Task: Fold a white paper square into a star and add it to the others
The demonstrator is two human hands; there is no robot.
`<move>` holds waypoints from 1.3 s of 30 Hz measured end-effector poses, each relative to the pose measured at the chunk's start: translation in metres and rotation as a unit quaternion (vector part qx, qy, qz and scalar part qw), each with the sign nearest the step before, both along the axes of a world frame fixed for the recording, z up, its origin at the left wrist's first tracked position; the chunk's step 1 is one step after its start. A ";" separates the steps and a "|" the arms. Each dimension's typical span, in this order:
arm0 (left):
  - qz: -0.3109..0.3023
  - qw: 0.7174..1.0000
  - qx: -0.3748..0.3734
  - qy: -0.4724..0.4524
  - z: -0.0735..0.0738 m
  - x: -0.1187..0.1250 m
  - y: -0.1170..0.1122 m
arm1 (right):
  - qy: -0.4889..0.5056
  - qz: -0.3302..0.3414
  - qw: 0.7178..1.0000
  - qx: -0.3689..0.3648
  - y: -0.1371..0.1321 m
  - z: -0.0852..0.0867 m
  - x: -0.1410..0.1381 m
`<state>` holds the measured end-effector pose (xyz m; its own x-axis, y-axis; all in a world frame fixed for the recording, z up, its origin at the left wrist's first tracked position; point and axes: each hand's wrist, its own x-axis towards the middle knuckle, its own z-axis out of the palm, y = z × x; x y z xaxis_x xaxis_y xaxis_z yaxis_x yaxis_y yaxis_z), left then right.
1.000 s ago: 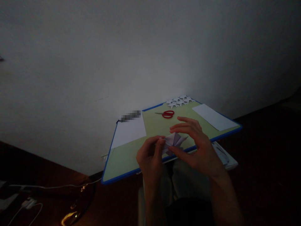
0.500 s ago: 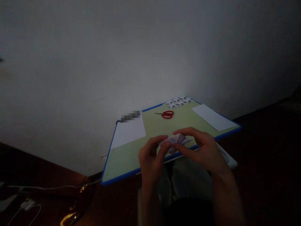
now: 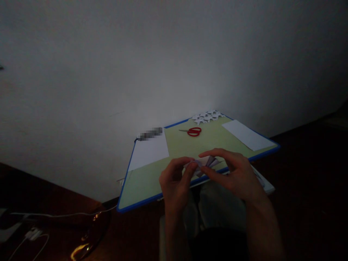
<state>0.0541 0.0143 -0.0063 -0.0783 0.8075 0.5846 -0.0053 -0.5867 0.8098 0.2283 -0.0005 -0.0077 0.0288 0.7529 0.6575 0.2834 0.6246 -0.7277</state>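
Between my two hands is a small piece of folded white paper (image 3: 206, 162), held just above the near edge of the table. My left hand (image 3: 176, 178) pinches its left end between thumb and fingers. On the other side my right hand (image 3: 233, 172) grips it, thumb below and forefinger along the top. Pleated folds show at the paper's right side; fingers cover part of it. Red-handled scissors (image 3: 194, 132) lie beyond the hands, blades to the left.
The green tabletop (image 3: 144, 185) has a blue rim and meets a grey wall. White sheets lie at left (image 3: 149, 152) and right (image 3: 247, 135). Several folded paper pieces (image 3: 208, 116) are clustered at the back. A white cable (image 3: 67, 215) runs at lower left.
The folded paper has tilted slightly, its right side now showing more darker pleats. My right forefinger has shifted a little along its top edge. My left hand keeps its pinch.
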 end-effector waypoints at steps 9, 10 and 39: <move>0.029 0.999 -0.016 -0.007 0.002 0.005 -0.001 | -0.013 0.002 1.000 -0.003 -0.002 0.003 0.000; 0.029 0.999 -0.016 -0.008 0.002 0.005 -0.001 | -0.016 0.011 1.000 -0.004 -0.002 0.004 0.000; 0.095 0.995 0.018 0.023 -0.001 0.007 -0.003 | -0.007 0.015 0.999 -0.034 -0.004 0.011 -0.007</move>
